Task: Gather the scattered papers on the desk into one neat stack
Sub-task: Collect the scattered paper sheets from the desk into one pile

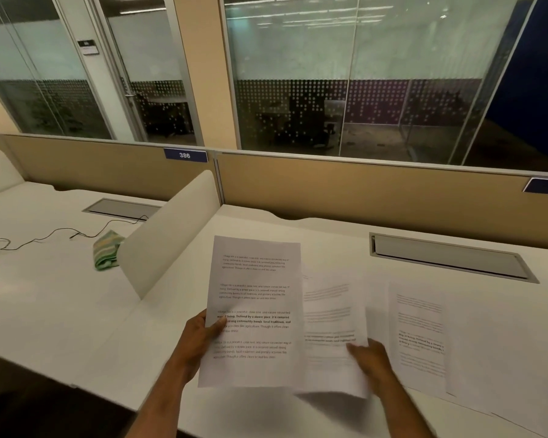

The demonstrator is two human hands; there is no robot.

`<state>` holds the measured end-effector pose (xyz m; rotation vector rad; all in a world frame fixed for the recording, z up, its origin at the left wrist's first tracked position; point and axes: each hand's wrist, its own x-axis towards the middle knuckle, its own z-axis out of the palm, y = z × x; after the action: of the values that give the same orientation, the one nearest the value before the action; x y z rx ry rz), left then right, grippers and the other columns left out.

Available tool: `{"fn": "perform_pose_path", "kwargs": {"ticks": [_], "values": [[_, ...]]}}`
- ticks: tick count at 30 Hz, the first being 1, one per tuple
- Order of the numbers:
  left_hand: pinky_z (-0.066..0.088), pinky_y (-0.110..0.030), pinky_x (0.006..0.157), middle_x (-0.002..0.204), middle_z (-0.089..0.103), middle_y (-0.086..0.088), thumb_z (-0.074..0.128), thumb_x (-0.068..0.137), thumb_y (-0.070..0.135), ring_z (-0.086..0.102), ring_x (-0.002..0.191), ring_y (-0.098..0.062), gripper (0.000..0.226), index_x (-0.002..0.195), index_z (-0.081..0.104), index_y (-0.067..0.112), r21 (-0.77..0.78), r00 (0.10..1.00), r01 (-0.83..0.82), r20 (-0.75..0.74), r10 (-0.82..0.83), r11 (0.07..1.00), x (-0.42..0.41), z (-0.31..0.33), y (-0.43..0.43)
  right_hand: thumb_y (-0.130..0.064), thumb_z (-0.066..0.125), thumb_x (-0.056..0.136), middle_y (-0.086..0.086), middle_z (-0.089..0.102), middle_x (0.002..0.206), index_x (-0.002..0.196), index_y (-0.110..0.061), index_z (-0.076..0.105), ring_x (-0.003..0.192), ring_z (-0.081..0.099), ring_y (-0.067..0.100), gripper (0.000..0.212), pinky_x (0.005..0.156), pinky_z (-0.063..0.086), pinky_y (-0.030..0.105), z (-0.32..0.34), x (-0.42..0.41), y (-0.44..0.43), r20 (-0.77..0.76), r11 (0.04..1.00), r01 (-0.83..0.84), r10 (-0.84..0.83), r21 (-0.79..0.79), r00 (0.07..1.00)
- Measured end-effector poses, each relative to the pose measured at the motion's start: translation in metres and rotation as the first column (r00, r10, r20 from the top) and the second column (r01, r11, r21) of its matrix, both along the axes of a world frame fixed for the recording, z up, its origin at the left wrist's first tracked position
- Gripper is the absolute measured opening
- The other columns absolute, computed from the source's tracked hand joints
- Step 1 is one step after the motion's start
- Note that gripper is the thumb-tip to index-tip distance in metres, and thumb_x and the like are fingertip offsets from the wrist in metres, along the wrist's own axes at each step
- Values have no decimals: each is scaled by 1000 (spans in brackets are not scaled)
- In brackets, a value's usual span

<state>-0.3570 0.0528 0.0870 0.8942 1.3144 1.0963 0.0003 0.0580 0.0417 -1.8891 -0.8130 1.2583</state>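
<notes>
Papers [253, 311] pinched in left fingers [217, 325], right fingers [356, 350] gripping another.

"386" on blue partition tag [185, 155]

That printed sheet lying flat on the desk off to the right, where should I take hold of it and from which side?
Take the flat sheet by its near left corner, coming in from the left with the right hand, which is closest. It lies flat on the desk, so slide fingertips under the edge or drag it toward the desk's front edge first. The left hand has a grip on the raised sheet.
</notes>
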Motion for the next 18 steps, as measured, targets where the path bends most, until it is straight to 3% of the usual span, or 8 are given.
{"fn": "perform_pose_path", "kwargs": {"ticks": [3, 6, 9, 12, 16, 18], "values": [[57, -64, 91, 110, 78, -22, 66, 95, 11, 73, 100, -47, 27, 121, 68, 7, 23, 1000, -7, -1, 7, 1000, 3, 8, 7, 4, 64, 90, 19, 67, 123, 129, 3, 60, 98, 63, 29, 39, 95, 47, 36, 52, 40, 10, -30, 978, 59, -54, 199, 998], [57, -64, 90, 111, 77, -23, 65, 96, 11, 73, 101, -49, 27, 122, 67, 5, 40, 1000, -12, 8, 12, 999, 5, 16, 16, -2, 67, 90, 15, 70, 115, 125, -6, 63, 92, 68, 24, 36, 92, 49, 36, 102, 78, 13, -115, 940, 128, -96, 316, 989], [57, -63, 91, 112, 77, -22, 65, 96, 11, 73, 102, -47, 27, 122, 67, 5, 57, 1000, -10, 25, 8, 998, 13, 25, 24, -11, 70, 89, 9, 75, 106, 119, -12, 66, 92, 72, 26, 30, 86, 56, 39, 134, 91, 9, -200, 927, 116, -45, 358, 979], [57, -63, 90, 112, 77, -22, 66, 95, 11, 72, 102, -48, 27, 122, 67, 6, 72, 999, 18, 49, -22, 997, 25, 36, 31, -12, 70, 89, 9, 76, 107, 118, -13, 67, 99, 73, 31, 29, 93, 56, 49, 145, 77, 6, -258, 925, 58, 44, 376, 965], [61, -57, 85, 114, 77, -22, 70, 91, 18, 74, 100, -44, 33, 123, 67, 8, 104, 992, 90, 83, -99, 991, 44, 48, 37, -9, 67, 90, 8, 76, 110, 122, -10, 65, 97, 74, 24, 32, 88, 59, 36, 135, 39, 5, -258, 905, -48, 171, 422, 951], [62, -57, 83, 115, 77, -20, 75, 85, 26, 74, 101, -44, 41, 123, 68, 13, 130, 985, 131, 96, -144, 983, 55, 54, 38, -15, 69, 89, 8, 78, 109, 120, -10, 66, 97, 76, 26, 32, 83, 62, 37, 126, 20, 6, -283, 911, -92, 219, 403, 934]]}}
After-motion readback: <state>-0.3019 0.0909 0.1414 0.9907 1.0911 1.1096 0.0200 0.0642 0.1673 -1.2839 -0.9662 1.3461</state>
